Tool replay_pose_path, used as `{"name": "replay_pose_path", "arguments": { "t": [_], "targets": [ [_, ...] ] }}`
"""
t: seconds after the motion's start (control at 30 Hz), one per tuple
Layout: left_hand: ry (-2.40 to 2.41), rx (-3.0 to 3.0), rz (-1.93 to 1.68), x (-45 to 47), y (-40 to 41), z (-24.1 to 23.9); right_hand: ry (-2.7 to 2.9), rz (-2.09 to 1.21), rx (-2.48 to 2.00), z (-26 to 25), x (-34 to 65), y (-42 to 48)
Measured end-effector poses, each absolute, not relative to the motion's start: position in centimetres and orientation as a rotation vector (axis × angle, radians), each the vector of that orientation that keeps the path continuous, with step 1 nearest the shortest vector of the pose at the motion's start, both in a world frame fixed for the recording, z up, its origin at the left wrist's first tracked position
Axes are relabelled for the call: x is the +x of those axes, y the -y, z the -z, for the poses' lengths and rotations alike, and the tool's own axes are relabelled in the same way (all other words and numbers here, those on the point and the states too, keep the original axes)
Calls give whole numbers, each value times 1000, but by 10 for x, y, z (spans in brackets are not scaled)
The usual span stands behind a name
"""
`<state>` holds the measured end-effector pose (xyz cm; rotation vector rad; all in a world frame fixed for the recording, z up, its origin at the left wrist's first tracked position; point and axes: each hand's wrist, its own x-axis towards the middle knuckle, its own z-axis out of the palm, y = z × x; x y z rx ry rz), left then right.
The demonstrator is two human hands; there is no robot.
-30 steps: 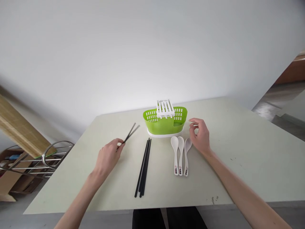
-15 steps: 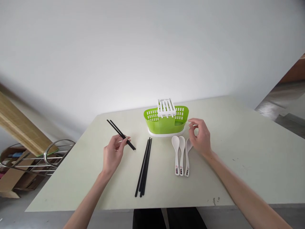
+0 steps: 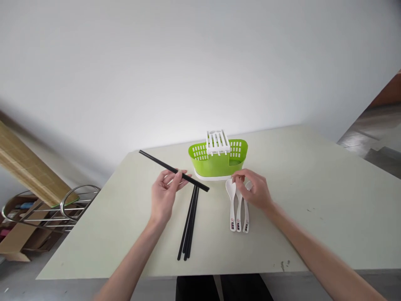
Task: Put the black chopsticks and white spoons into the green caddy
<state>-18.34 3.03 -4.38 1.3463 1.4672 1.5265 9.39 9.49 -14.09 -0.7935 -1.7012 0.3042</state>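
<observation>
Two black chopsticks (image 3: pixel 159 162) lie side by side in my left hand (image 3: pixel 166 192), pinched between thumb and fingers and raised above the table. Their right ends reach over the top of several more black chopsticks (image 3: pixel 189 228) lying on the table. My right hand (image 3: pixel 255 190) hovers over the bowls of three white spoons (image 3: pixel 232 209), its fingers curled and thumb close to the index finger; I see nothing held in it. Behind both hands stands a green basket (image 3: pixel 213 166) with a white slatted rack (image 3: pixel 217 142) across its middle and a white base.
The pale table (image 3: pixel 313 167) meets a white wall (image 3: pixel 200 75) behind the basket. On the floor at left are a metal rack (image 3: pixel 70 209), a cardboard box (image 3: pixel 15 242) and a leaning bamboo-coloured roll (image 3: pixel 34 167).
My left hand has carried its two chopsticks to the right, and they now lie closer together. My right hand has moved left from beside the basket to over the spoons.
</observation>
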Motion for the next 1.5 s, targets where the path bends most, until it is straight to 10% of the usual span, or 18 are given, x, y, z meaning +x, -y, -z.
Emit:
{"name": "replay_pose_path", "arguments": {
  "t": [0.3, 0.77, 1.13, 1.5],
  "targets": [
    [-1120, 1092, -1548, -102, -52, 66, 1559, -1614, -604, 133, 84, -97],
    [-1256, 1121, -1505, -111, -54, 68, 1501, -1644, -625, 135, 86, -101],
    [-1442, 1448, -2028, -196, -82, -23, 1522, -551, -982, 149, 83, -103],
    [-1642, 1973, -1231, -183, -178, -24, 1779, -148, -1108, 171, 93, -124]
  ]
}}
